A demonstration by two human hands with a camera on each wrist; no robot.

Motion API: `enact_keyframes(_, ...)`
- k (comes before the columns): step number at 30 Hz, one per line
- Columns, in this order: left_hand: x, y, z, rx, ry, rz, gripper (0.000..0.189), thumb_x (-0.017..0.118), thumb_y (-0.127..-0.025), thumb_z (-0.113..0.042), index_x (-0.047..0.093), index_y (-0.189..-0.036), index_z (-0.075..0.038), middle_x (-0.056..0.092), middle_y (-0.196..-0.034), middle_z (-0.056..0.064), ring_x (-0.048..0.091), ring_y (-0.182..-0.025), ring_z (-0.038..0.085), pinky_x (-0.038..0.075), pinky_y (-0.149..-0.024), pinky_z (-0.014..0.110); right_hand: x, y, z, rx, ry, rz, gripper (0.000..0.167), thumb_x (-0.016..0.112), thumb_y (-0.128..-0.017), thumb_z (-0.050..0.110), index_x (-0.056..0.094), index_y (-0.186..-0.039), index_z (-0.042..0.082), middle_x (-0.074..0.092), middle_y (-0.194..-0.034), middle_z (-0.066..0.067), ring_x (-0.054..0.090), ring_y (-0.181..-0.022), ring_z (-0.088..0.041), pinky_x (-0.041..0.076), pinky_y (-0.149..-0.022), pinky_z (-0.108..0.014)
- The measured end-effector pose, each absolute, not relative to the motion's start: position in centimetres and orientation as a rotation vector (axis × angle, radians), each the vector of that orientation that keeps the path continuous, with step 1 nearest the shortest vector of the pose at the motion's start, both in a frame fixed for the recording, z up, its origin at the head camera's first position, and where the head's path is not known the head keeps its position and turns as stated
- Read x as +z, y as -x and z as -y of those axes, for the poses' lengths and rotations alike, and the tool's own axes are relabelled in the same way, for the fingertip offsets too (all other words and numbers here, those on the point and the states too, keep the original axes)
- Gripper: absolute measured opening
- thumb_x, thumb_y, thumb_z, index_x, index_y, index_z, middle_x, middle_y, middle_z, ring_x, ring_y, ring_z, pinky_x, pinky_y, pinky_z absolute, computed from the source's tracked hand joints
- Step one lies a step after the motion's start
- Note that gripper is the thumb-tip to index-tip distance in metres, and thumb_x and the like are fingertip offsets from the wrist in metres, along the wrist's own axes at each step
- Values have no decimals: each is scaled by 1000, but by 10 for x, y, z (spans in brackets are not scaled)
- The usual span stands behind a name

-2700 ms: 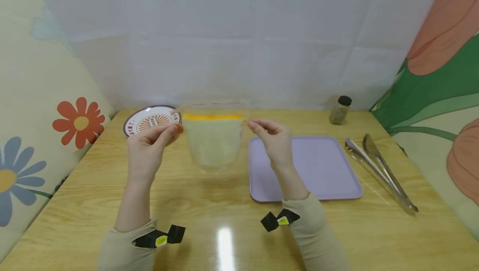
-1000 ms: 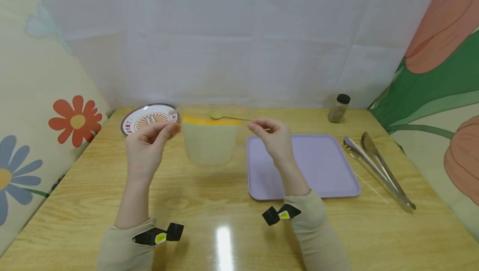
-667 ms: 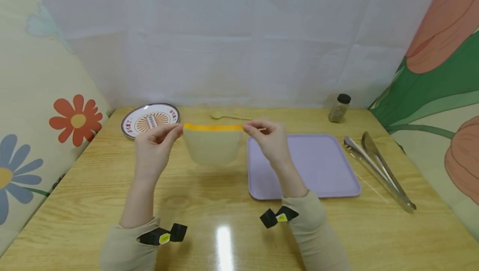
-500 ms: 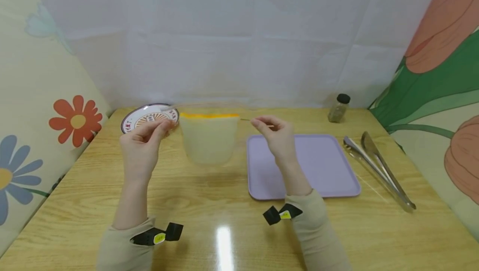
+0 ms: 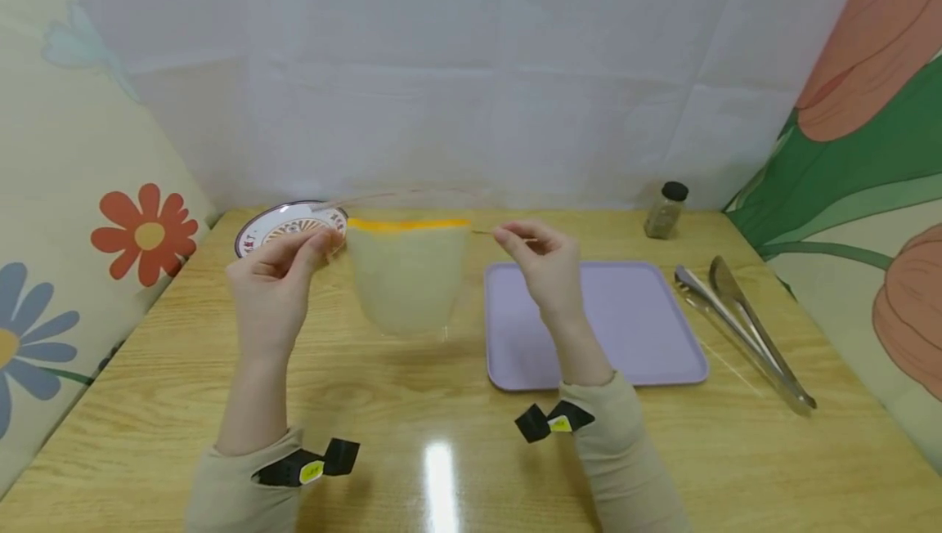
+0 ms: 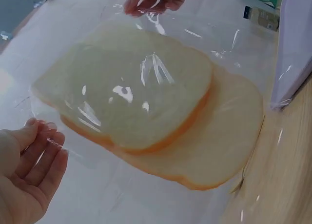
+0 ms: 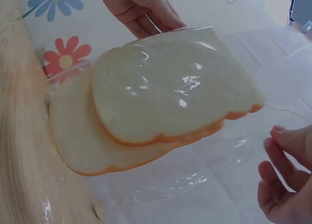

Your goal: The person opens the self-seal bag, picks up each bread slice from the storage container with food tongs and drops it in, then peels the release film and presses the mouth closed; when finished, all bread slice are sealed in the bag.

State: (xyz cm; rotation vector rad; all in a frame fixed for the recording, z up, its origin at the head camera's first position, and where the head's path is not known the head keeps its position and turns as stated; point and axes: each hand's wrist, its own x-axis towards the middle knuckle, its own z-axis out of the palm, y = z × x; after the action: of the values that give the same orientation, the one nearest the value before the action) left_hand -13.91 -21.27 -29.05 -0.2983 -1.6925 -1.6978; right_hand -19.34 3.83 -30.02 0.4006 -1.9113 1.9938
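Two bread slices lie inside a clear plastic bag point(image 7: 195, 182) held up over the wooden table. In the wrist views the near slice point(image 6: 131, 87) partly covers the other slice point(image 6: 226, 146); both have orange-brown crusts. From the head view the bread point(image 5: 408, 279) appears pale with an orange upper edge. My left hand point(image 5: 271, 292) pinches the bag's left side between thumb and fingers, and my right hand point(image 5: 546, 271) pinches its right side. Most of a thin greenish spoon point(image 6: 238, 186) is hidden behind the bag in the head view.
A lilac tray point(image 5: 633, 324) lies at the right, partly behind my right forearm. Metal tongs point(image 5: 743, 333) rest beyond it. A black-capped spice jar point(image 5: 666, 210) stands at the back right. A patterned plate point(image 5: 275, 222) sits at the back left, behind my left hand.
The hands have spread apart and risen slightly since 0.7 seconds ago, the left one moving left. The bag with the bread has shifted up and left, covering the spoon's bowl.
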Motion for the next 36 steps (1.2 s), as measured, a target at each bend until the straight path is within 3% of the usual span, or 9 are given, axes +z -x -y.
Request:
enact_keyframes(6,-295,139,213,-1720,402,1686,13,63,-84,9,66,-94,17,74,-85,-3,70,-81,7,55,-76,15,-303,195,-39,1994,-431,1861,15,73,-79,1,69,-88,-11,72,-81,-8,62,-67,-2,53,-64,-17)
enact_keyframes(14,-299,137,228,-1345,220,2340,22,64,-90,-16,71,-98,3,64,-79,-31,63,-79,-10,50,-73,5,-308,201,-44,1755,-543,2276,13,73,-81,9,73,-89,-1,72,-88,-16,59,-72,-5,49,-64,-18)
enact_keyframes(22,-301,138,237,-1370,290,2409,22,62,-91,-13,69,-98,6,65,-80,-28,63,-80,-9,50,-73,6,-310,205,-51,1673,-622,2448,13,71,-83,8,72,-90,-3,71,-89,-19,58,-72,-9,49,-65,-21)
enact_keyframes(30,-299,142,227,-1531,207,2101,20,61,-90,-6,67,-98,11,69,-81,-21,66,-77,-1,54,-74,12,-306,203,-49,1853,-414,2224,16,72,-83,9,70,-91,-5,70,-90,-18,58,-72,-3,47,-62,-17)
enact_keyframes(36,-304,142,228,-1418,200,2323,24,62,-92,-16,68,-101,5,65,-81,-26,63,-79,-4,52,-73,8,-310,205,-49,1745,-538,2364,14,70,-84,8,71,-91,-3,70,-90,-19,59,-73,-6,49,-65,-19)
